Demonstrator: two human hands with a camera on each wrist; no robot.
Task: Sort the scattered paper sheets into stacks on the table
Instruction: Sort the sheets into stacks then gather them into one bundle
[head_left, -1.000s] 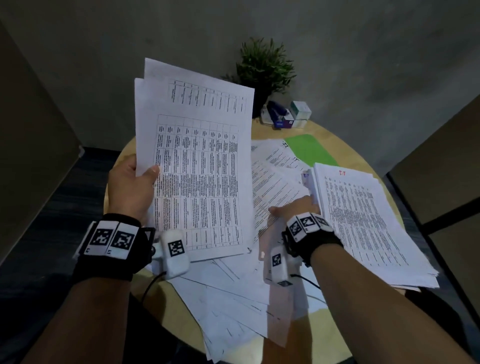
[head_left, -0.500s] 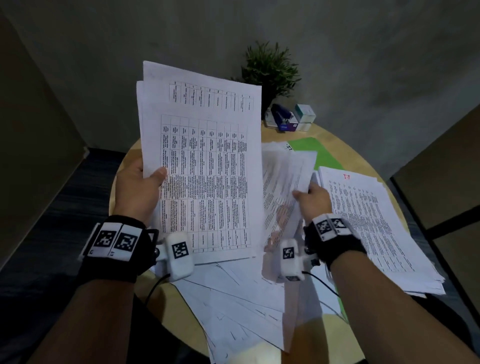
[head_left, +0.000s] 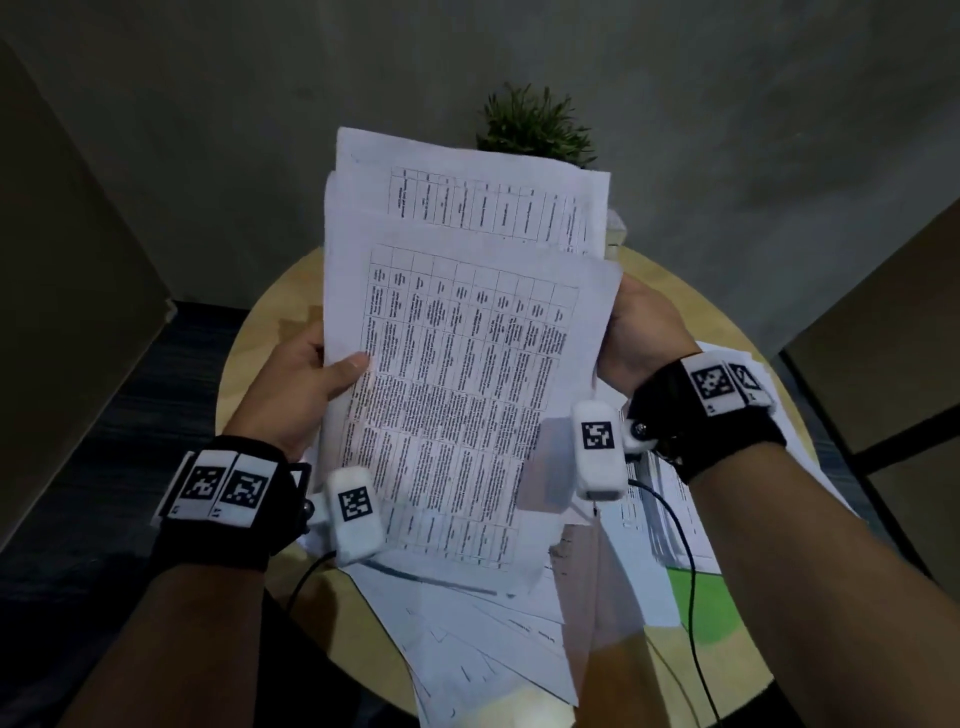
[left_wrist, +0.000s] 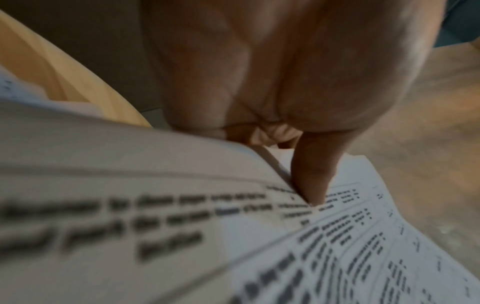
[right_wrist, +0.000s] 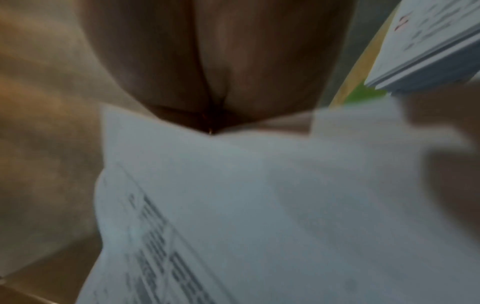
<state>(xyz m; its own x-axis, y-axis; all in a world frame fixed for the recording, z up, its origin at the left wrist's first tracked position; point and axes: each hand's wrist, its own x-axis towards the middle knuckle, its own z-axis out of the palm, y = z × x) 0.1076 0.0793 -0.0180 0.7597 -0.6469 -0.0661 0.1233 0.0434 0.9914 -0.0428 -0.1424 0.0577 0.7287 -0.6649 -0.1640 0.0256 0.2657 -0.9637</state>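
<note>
The round wooden surface (head_left: 270, 332) carries loose sheets (head_left: 483, 639) fanned near its front edge and a stack (head_left: 670, 525) to the right. Above them both hands grip a bundle of papers (head_left: 457, 374) – left hand (head_left: 296, 384) pinching its left edge, right hand (head_left: 639, 338) its right. The printed, table-covered pages sit staggered, so a slack pinch could let one slide out – back into the scatter.

I'm holding a bundle of printed table sheets (head_left: 457, 374) upright between my fingers, edges uneven. More loose sheets (head_left: 498, 639) are lying fanned below my fingers; a thick stack (right_wrist: 428, 45) is sitting right of them.
</note>
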